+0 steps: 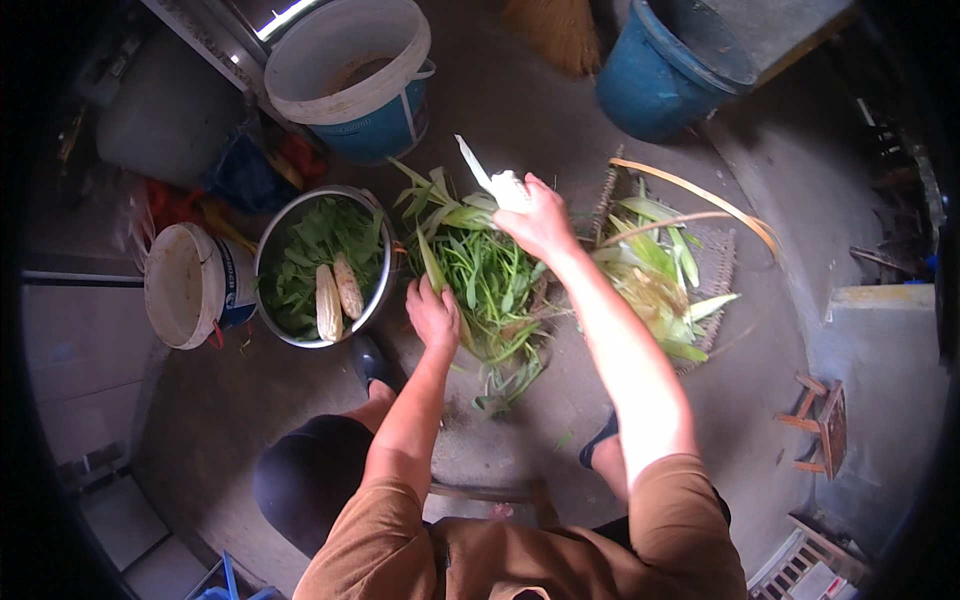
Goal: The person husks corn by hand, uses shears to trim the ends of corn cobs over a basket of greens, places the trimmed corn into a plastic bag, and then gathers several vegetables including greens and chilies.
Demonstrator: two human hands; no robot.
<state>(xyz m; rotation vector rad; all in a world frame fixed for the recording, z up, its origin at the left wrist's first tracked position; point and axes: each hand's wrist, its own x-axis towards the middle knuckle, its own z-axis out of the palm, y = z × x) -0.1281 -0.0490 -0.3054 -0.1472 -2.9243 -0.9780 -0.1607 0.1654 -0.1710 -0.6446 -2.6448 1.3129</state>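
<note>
My right hand [541,225] grips a pale, partly overexposed ear of corn [511,192], with a white strip of husk pointing up from it. My left hand [435,313] is closed around the lower part of a green-husked ear of corn [429,259]. Between the hands, a heap of leafy greens [480,281] lies on the floor, with husked corn leaves at its top. To the left, a metal basin [390,274] holds green leaves [311,236] and two bare corn cobs [328,304]. On the right, stripped husks [652,277] lie in a woven scoop basket [724,262].
A white-rimmed bucket [349,112] and a blue bucket [645,82] stand at the far side, with a straw broom [553,34] between them. A smaller white pail [180,289] stands beside the basin. At right is a small wooden stool [831,431].
</note>
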